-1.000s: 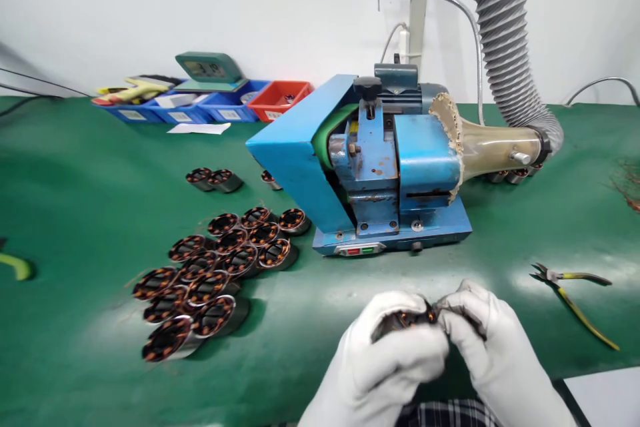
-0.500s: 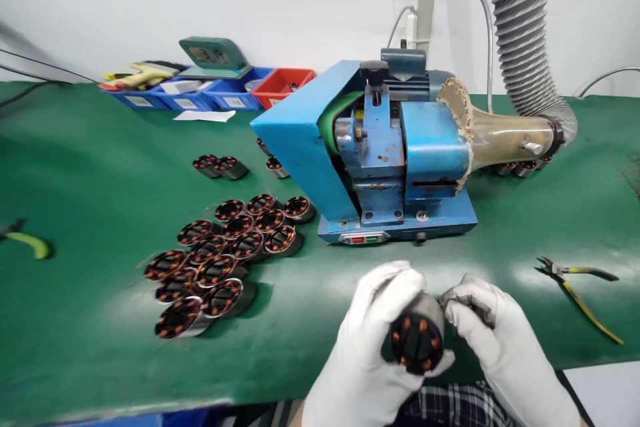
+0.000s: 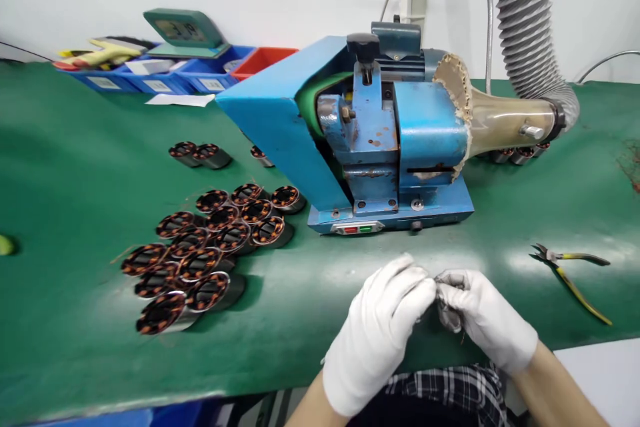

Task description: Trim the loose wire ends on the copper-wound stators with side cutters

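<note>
Both of my hands wear white gloves and meet at the near edge of the green table (image 3: 75,167). My left hand (image 3: 383,327) is curled round something, most likely the wound motor stator seen earlier, now hidden by the fingers. My right hand (image 3: 480,317) pinches at the same spot, fingertips touching the left hand's; a thin wire end shows under it. A cluster of several copper-wound stators (image 3: 205,253) lies to the left of my hands.
A blue bench machine (image 3: 370,140) with a ribbed grey extraction hose (image 3: 530,33) stands behind my hands. Yellow-handled cutters (image 3: 570,273) lie at the right. Two stators (image 3: 200,155) lie apart further back. Blue and red bins (image 3: 200,77) and a green clock (image 3: 183,30) sit at the rear.
The stator, end-on to me half a second ago, is now covered by my left fingers. Both hands have closed together, and my view has shifted closer to the machine.
</note>
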Demonstrator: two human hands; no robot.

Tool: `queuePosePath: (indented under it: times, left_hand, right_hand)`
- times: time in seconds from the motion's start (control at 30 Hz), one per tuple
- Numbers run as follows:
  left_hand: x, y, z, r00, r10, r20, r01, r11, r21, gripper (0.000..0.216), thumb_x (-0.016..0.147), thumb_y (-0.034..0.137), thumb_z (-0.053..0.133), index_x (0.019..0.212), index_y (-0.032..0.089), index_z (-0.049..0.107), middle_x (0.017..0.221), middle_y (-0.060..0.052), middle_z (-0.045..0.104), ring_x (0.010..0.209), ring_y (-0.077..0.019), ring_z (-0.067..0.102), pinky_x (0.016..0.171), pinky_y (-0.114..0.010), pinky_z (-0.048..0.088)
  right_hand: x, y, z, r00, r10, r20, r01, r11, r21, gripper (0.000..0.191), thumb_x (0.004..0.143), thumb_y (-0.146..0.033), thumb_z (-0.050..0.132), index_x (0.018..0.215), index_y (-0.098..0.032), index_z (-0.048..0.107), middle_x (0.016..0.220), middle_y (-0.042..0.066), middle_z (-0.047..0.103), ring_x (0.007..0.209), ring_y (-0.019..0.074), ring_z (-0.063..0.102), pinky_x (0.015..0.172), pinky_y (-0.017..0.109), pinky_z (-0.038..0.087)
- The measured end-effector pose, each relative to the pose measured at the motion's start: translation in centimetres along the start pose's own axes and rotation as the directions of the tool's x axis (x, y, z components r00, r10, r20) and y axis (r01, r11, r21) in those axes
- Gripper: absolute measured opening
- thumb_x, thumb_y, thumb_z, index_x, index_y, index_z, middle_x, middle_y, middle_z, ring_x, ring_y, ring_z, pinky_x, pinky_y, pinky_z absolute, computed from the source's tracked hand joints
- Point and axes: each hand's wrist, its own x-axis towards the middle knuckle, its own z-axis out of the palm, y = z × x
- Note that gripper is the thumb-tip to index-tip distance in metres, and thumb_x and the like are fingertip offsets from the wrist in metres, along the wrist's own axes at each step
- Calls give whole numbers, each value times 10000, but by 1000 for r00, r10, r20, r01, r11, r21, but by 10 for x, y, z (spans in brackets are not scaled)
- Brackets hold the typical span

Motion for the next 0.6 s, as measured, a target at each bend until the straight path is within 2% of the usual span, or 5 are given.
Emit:
queuePosePath:
  times: [0.2,0.33,0.4,0.5,0.6]
  left_hand:
    - [-8,-16,13,925,-268,271,326,924,-198,419,702,216,747,1062,214,533,1104,-79,650,1210,-273,518,1027,-480,438]
    - [-4,-19,6,902,-280,329,356,912,-201,423,675,226,770,1043,212,562,1146,-92,641,1220,-277,515,1036,-476,423]
    - [-2,-18,4,894,-287,343,371,904,-212,420,665,213,772,1031,208,565,1117,-87,651,1206,-271,528,1035,-467,424]
    - [-2,-12,6,884,-309,350,396,893,-213,408,656,194,768,1008,213,564,1115,-80,648,1195,-266,538,1029,-454,432]
    - [-3,-1,9,883,-315,349,396,898,-191,444,678,196,752,1065,212,534,1171,-100,620,1244,-282,490,1028,-473,428]
  right_hand:
    - [11,2,-18,993,-88,81,109,944,-313,185,856,-112,479,844,-163,656,797,56,579,703,165,538,641,263,414]
    - [0,15,-67,954,-145,262,298,536,-790,358,772,12,450,963,-199,666,830,56,581,633,157,552,610,267,410]
    - [-14,39,-102,968,-184,169,235,437,-868,346,806,-35,437,998,-204,672,821,61,610,664,173,600,644,277,445]
    - [-41,85,-149,970,-222,-95,18,458,-889,290,890,-222,417,1036,-214,668,964,104,660,876,258,643,768,358,479]
    - [-66,121,-164,930,-179,-321,-223,422,-879,480,852,-467,498,1233,-179,540,1166,169,596,938,326,623,744,400,486]
